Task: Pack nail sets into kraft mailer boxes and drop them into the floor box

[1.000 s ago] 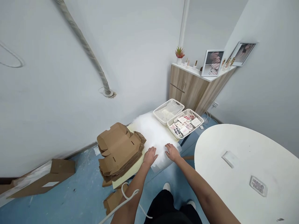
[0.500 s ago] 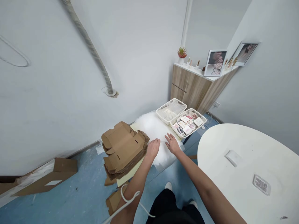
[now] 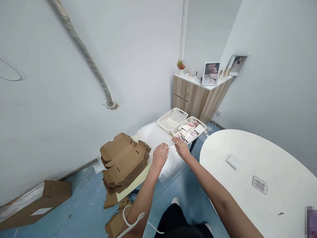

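A pile of thin, white, translucent sheets (image 3: 148, 132), perhaps plastic or foam, lies on a small pale-yellow table (image 3: 133, 188). My left hand (image 3: 160, 155) is over the pile with its fingers bent, pinching the edge of a white sheet. Just to the right, my right hand (image 3: 182, 148) has its fingers together at the same sheet's edge, close to a white basket (image 3: 205, 127) full of small printed packets and cards (image 3: 189, 127). Left of my left hand is a stack of flat brown cardboard boxes (image 3: 123, 158).
A second white basket (image 3: 168, 124) with clear pieces stands behind. To the right, a round white table (image 3: 223, 185) bears a white box (image 3: 232, 162) and a clear case (image 3: 260, 184). A wood-grain cabinet (image 3: 190, 99) stands in the corner. A cardboard box (image 3: 56, 191) lies on the floor.
My view has turned slightly right. My right hand's fingers, spread before, have come together at the sheet's edge. My left hand stays over the pile, its fingers bent.
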Demonstrator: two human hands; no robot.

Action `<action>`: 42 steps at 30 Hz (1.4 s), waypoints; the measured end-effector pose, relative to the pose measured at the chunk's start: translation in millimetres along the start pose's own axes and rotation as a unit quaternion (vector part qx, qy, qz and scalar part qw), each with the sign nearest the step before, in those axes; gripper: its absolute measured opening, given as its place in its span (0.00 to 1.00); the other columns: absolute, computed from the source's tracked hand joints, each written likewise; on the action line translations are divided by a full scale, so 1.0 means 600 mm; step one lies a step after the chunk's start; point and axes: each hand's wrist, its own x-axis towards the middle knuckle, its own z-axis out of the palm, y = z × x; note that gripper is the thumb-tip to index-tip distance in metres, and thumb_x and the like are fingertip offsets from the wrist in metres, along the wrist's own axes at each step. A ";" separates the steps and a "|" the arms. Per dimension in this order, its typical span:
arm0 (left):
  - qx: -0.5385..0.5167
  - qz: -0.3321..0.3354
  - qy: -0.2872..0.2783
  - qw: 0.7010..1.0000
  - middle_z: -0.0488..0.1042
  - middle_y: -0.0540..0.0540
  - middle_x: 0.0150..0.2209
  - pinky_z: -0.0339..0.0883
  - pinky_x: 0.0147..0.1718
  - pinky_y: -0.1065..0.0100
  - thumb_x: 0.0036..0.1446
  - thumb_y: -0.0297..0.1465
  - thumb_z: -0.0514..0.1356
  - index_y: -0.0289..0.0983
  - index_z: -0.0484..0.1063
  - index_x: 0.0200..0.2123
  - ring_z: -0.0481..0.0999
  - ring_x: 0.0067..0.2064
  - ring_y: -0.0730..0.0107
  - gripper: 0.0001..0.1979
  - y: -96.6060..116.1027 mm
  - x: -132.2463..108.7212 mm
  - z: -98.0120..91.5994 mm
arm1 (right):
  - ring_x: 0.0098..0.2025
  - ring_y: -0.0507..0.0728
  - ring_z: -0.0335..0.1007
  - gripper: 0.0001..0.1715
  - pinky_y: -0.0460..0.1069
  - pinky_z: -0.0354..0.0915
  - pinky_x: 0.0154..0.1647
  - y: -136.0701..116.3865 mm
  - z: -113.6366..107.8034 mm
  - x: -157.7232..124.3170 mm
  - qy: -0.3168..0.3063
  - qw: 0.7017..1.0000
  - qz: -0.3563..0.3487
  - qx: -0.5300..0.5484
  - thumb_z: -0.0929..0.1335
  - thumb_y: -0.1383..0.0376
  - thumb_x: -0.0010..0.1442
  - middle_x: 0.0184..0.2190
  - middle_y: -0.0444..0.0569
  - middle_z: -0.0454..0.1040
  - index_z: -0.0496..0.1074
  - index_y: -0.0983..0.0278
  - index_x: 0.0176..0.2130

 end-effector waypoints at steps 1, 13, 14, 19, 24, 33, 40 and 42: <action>-0.020 0.006 0.005 1.000 0.72 0.46 0.39 0.65 0.41 0.65 0.66 0.27 0.49 0.39 0.67 0.40 0.73 0.41 0.64 0.07 0.011 -0.001 -0.002 | 0.61 0.57 0.61 0.26 0.58 0.60 0.62 0.006 -0.018 -0.007 0.005 1.000 0.003 -0.004 0.58 0.73 0.63 0.57 0.51 0.71 0.68 0.61 0.58; -0.224 0.208 -0.056 0.951 0.75 0.46 0.46 0.70 0.43 0.68 0.64 0.25 0.50 0.40 0.68 0.44 0.76 0.46 0.67 0.10 0.341 0.014 0.076 | 0.56 0.57 0.67 0.33 0.56 0.66 0.56 0.162 -0.317 -0.265 0.142 0.965 0.189 -0.109 0.58 0.79 0.52 0.57 0.45 0.71 0.73 0.58 0.51; -0.223 0.225 -0.064 0.946 0.75 0.46 0.47 0.70 0.44 0.67 0.64 0.24 0.50 0.40 0.68 0.43 0.76 0.47 0.67 0.10 0.371 0.007 0.089 | 0.56 0.57 0.67 0.33 0.55 0.66 0.56 0.169 -0.343 -0.297 0.148 0.961 0.197 -0.124 0.58 0.79 0.52 0.57 0.45 0.71 0.72 0.58 0.51; -0.198 0.286 -0.112 0.931 0.74 0.44 0.49 0.71 0.46 0.64 0.60 0.20 0.48 0.39 0.68 0.41 0.75 0.49 0.65 0.13 0.495 -0.035 0.159 | 0.55 0.57 0.68 0.23 0.53 0.69 0.50 0.189 -0.441 -0.476 0.167 0.935 0.253 -0.186 0.59 0.76 0.57 0.56 0.46 0.72 0.73 0.58 0.45; -0.155 0.322 -0.165 0.919 0.76 0.44 0.41 0.71 0.44 0.64 0.58 0.18 0.47 0.39 0.69 0.40 0.76 0.44 0.64 0.16 0.572 -0.074 0.214 | 0.54 0.57 0.70 0.20 0.52 0.71 0.48 0.184 -0.448 -0.638 0.165 0.924 0.312 -0.146 0.59 0.74 0.60 0.56 0.48 0.72 0.71 0.59 0.45; -0.116 0.390 -0.231 0.884 0.73 0.42 0.54 0.65 0.57 0.57 0.47 0.14 0.49 0.38 0.69 0.48 0.71 0.57 0.61 0.26 0.548 -0.150 0.326 | 0.47 0.56 0.75 0.27 0.54 0.72 0.49 0.168 -0.345 -0.725 0.182 0.915 0.355 -0.062 0.56 0.72 0.61 0.45 0.49 0.77 0.67 0.59 0.56; -0.053 0.387 -0.278 0.878 0.70 0.37 0.58 0.58 0.61 0.51 0.53 0.16 0.48 0.35 0.68 0.52 0.65 0.63 0.58 0.25 0.489 -0.149 0.366 | 0.57 0.58 0.69 0.21 0.58 0.70 0.54 0.165 -0.242 -0.754 0.100 0.935 0.320 -0.119 0.57 0.76 0.59 0.53 0.54 0.74 0.73 0.62 0.43; -0.045 0.374 -0.304 0.875 0.65 0.35 0.62 0.54 0.62 0.49 0.54 0.19 0.50 0.35 0.66 0.56 0.60 0.66 0.56 0.26 0.479 -0.146 0.365 | 0.57 0.59 0.69 0.22 0.58 0.70 0.54 0.161 -0.219 -0.762 0.071 0.934 0.326 -0.127 0.59 0.77 0.58 0.53 0.57 0.74 0.72 0.63 0.45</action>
